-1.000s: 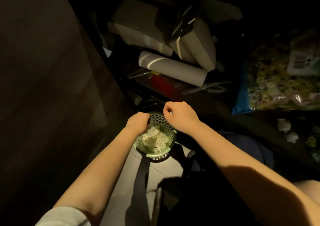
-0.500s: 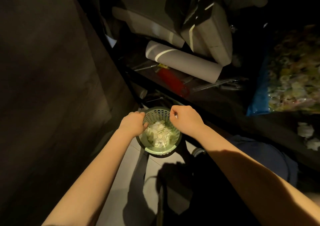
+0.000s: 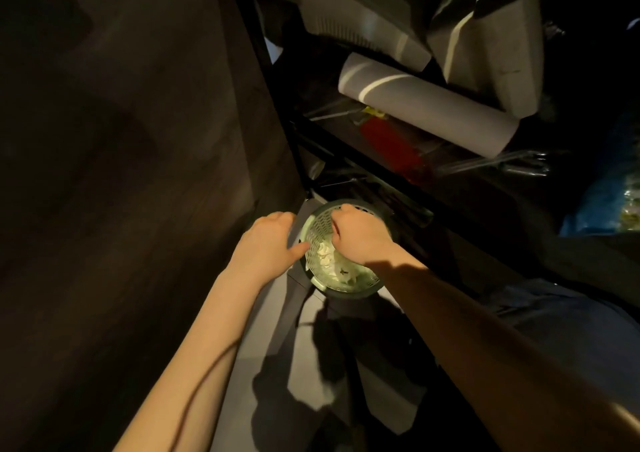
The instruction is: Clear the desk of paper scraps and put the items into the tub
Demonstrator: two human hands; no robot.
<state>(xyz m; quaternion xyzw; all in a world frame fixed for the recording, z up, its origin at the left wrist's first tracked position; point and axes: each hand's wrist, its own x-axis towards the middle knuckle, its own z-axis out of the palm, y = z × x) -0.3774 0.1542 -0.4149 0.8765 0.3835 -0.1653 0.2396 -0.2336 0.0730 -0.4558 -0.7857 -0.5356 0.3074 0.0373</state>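
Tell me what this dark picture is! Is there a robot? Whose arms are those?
No robot here. A person wears a camera on their head, so you are looking down at their own two arms. On the floor stands a green basket with white paper scraps inside. The right hand is over the basket's mouth with curled fingers. Whether it holds anything is hidden. The left hand is beside the basket, with its thumb at the rim. Behind them lie a grey roll and something red.
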